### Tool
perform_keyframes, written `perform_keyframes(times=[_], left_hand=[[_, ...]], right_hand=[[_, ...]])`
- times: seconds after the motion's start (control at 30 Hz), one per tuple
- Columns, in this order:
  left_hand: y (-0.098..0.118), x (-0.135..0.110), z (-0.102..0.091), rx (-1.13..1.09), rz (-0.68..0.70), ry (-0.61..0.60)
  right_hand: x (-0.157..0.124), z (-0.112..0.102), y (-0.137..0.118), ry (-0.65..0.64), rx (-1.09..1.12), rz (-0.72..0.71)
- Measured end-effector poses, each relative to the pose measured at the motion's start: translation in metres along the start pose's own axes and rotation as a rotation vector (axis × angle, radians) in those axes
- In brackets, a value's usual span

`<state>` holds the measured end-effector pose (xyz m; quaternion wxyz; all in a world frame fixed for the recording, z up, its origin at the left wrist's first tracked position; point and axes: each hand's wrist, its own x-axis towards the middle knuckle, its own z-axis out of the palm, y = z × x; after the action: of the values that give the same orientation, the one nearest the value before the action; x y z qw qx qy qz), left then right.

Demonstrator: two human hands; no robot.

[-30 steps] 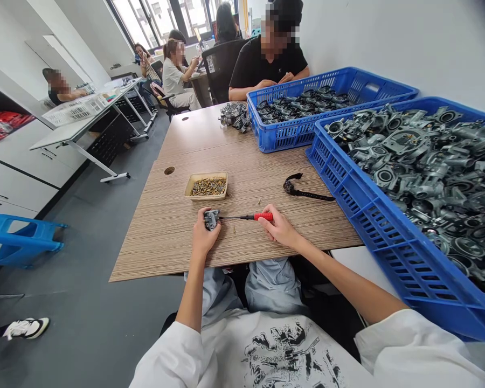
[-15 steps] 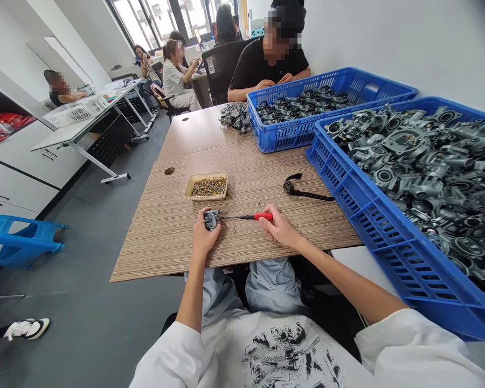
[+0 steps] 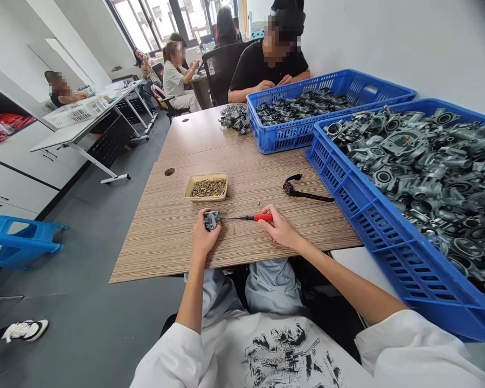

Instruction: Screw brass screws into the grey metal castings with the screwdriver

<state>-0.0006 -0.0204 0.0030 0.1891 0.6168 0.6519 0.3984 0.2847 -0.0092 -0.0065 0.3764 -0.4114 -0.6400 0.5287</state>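
Hardly anything has moved since the earlier frame: both hands, the casting and the screwdriver sit where they were, while the co-worker (image 3: 272, 73) across the table (image 3: 153, 231) has bent the head a little lower. Whether the screwdriver (image 3: 262, 217) has turned cannot be told.

Fingers and thumb of the left hand (image 3: 204, 237) clasp the casting (image 3: 212, 220) over the near part of the table, in front of the tray (image 3: 206, 200); whether it also rests on the wood is unclear. On the other side, the right hand's (image 3: 281, 229) grip is closed around the red handle, the shaft lying almost level and its tip meeting the casting's right side.

Slipping looks like the main risk. If the shaft tilts off line or the push slackens, the tip could ride out, chew whatever it is seated in, and skid toward the left fingers close by. Too much twist could roll the casting if the left grip is loose, or strip a thread. What the tip engages is too small to see.

Two loose screws, one just below the shaft (image 3: 234, 230) and one beyond it (image 3: 259, 202), could be knocked away by a sweeping right wrist.
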Motion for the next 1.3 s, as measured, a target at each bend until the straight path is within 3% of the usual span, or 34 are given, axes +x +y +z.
perform_keyframes(times=[1.3], left_hand=[[-0.0005, 0.0003, -0.0004, 0.021, -0.003, 0.002]], right_hand=[[-0.0005, 0.0011, -0.0044, 0.035, -0.026, 0.016]])
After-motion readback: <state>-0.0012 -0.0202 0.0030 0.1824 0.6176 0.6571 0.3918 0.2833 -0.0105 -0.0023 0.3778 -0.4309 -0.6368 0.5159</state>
